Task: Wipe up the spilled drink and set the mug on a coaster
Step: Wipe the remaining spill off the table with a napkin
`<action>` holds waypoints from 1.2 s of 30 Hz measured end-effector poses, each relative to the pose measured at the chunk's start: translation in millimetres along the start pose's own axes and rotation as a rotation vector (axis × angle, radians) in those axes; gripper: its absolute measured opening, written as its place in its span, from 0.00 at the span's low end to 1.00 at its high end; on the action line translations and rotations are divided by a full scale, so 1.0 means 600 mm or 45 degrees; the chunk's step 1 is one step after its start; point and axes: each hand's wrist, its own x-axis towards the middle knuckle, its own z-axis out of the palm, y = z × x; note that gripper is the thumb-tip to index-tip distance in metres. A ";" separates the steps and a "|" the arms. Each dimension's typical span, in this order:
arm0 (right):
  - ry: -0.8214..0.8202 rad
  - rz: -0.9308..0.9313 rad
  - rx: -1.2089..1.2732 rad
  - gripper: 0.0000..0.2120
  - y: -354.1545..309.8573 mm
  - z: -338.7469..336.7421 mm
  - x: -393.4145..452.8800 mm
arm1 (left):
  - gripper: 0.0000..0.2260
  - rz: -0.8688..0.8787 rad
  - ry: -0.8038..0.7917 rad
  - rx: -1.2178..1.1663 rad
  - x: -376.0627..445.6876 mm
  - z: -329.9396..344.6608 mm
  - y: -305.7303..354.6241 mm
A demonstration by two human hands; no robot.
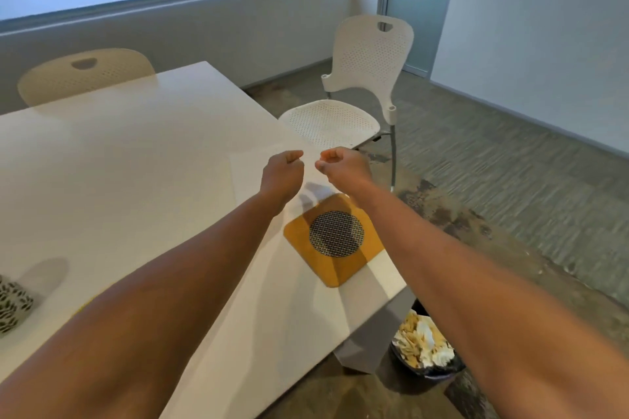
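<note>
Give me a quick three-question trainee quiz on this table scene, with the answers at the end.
1. True or false: the mug stands on the coaster.
2. Where is the bin of crumpled paper? A) on the table; B) on the floor by the table's near corner; C) on a chair seat.
3. Fill in: ____ white chairs are in view.

Key: 1 false, the mug is at the table's left edge, well apart from the coaster. 2 B. 3 two.
</note>
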 end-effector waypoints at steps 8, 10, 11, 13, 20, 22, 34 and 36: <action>-0.127 -0.183 -0.481 0.19 0.000 0.070 0.000 | 0.23 0.041 -0.137 0.686 0.020 -0.060 -0.106; -0.179 -0.207 -0.610 0.19 0.004 0.085 0.001 | 0.27 0.004 -0.209 0.844 0.022 -0.069 -0.120; -0.205 -0.213 -0.670 0.20 0.006 0.090 0.001 | 0.28 -0.015 -0.240 0.926 0.021 -0.072 -0.125; -0.264 -0.239 -0.799 0.21 0.010 0.103 0.002 | 0.28 -0.022 -0.271 1.059 0.015 -0.080 -0.133; -0.390 -0.352 -1.133 0.27 0.014 0.135 0.005 | 0.23 0.137 -0.167 1.160 0.001 -0.118 -0.143; -0.423 -0.397 -1.241 0.28 0.010 0.141 0.004 | 0.16 0.176 -0.126 1.152 0.001 -0.130 -0.144; -0.418 -0.437 -1.147 0.17 -0.045 0.173 -0.005 | 0.03 0.282 0.002 0.545 -0.015 -0.217 -0.150; -0.416 -0.408 -0.997 0.14 -0.056 0.175 -0.008 | 0.03 0.323 0.063 0.446 -0.018 -0.232 -0.150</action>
